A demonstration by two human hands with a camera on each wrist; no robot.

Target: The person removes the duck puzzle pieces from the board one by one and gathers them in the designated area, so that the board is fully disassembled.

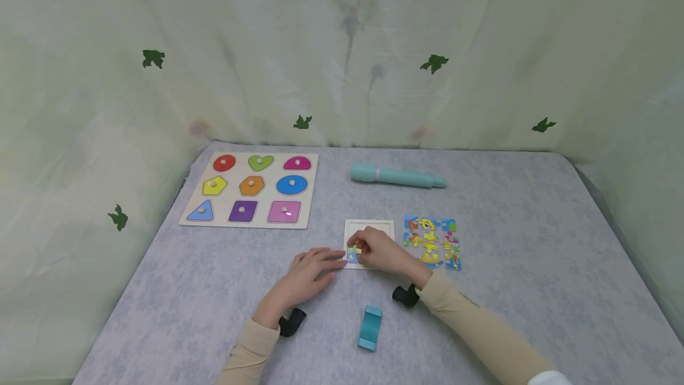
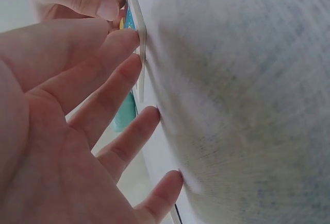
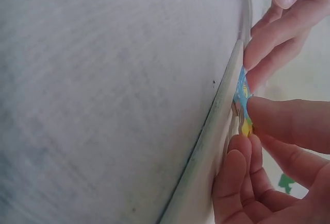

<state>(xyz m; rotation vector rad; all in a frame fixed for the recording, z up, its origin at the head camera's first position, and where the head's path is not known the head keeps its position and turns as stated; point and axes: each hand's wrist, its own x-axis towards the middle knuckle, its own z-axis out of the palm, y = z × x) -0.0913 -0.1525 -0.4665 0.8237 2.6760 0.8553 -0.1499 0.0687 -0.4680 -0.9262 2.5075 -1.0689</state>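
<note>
A small white puzzle frame [image 1: 395, 232] lies mid-table, with blue and green jigsaw pieces [image 1: 351, 255] in its lower left corner. My left hand [image 1: 312, 273] has its fingers spread; in the left wrist view, two fingertips touch the frame's edge [image 2: 143, 46] and the others rest on the cloth. Over the frame, my right hand [image 1: 382, 252] pinches a puzzle piece [image 3: 247, 126] with yellow on it between thumb and fingers, beside the blue pieces. Its outline is mostly hidden by the fingers. Right of the frame lie several loose jigsaw pieces [image 1: 429, 236], mostly yellow and blue.
A wooden shape board [image 1: 260, 198] with coloured knobbed shapes lies at the back left. Behind the frame is a teal pen-like tube [image 1: 398, 176]. A teal bracket-shaped piece [image 1: 370, 328] lies between the forearms. Patterned curtains [image 1: 342, 76] hang behind the cloth-covered table [image 1: 513, 242].
</note>
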